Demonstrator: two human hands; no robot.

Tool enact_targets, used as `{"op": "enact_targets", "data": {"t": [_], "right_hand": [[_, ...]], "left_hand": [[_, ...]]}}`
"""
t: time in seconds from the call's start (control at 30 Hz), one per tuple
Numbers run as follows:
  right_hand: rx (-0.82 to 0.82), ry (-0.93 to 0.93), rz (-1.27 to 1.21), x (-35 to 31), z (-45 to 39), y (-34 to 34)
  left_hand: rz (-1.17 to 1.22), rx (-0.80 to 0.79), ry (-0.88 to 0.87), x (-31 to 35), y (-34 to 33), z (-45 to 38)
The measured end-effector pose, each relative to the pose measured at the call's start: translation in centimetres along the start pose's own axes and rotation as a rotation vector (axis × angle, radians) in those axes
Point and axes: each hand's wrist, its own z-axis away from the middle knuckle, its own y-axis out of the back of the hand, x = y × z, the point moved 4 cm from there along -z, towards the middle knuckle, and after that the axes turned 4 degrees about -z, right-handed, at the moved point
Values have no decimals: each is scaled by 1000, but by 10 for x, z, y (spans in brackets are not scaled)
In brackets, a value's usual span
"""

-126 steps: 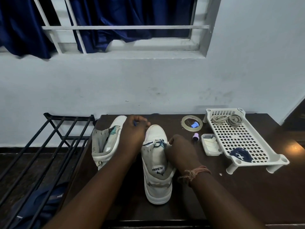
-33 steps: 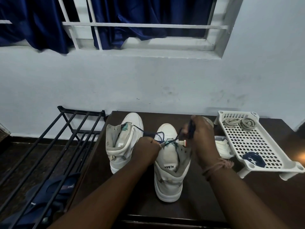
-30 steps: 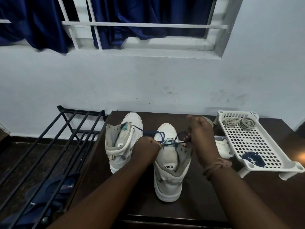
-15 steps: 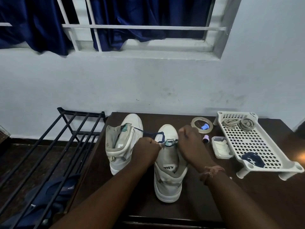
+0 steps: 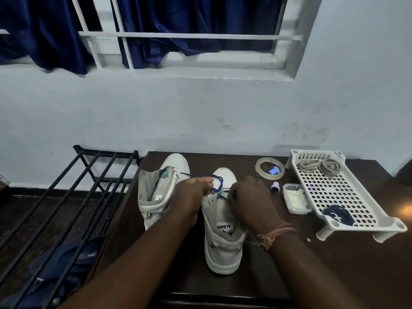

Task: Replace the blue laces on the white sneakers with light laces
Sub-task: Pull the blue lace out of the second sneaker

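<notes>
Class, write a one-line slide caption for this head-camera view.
Both hands work a blue lace out of a white sneaker on a dark table.

The near sneaker's tongue label [image 5: 224, 227] reads "ALBANIA", seen upside down.

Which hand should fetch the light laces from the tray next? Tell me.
Probably the right hand. The light laces lie at the far end of the white tray, on the table's right side. The left hand is pinching the blue lace over the sneaker.
</notes>
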Motion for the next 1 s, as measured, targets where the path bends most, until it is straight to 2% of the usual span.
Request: {"op": "enact_targets", "data": {"t": [0.2, 0.27, 0.37, 0.5, 0.6, 0.73, 0.8, 0.9, 1.0], "right_hand": [[-47, -28, -34, 1, 3, 0], [-45, -37, -43, 0, 4, 0], [-4, -28, -217, -2, 3, 0], [97, -63, -592, -3, -1, 11], [186, -203, -899, 2, -2, 24], [231, -371, -1317, 16, -6, 29], [262, -375, -1337, 23, -7, 30], [284, -418, -1204, 38, -11, 18], [167, -467, -1077, 53, -17, 0]], "left_hand": [[505, 28, -76, 23, -4, 4], [530, 73, -189, 34, 2, 3], [254, 116, -281, 42, 6, 5], [-110, -2, -119, 20, -5, 9], [-254, -39, -54, 7, -10, 14], [-378, 23, -86, 6, -8, 16], [-432, 61, -99, 8, -6, 18], [-490, 86, -137, 12, -7, 21], [-582, 179, -153, 9, -8, 24]]}}
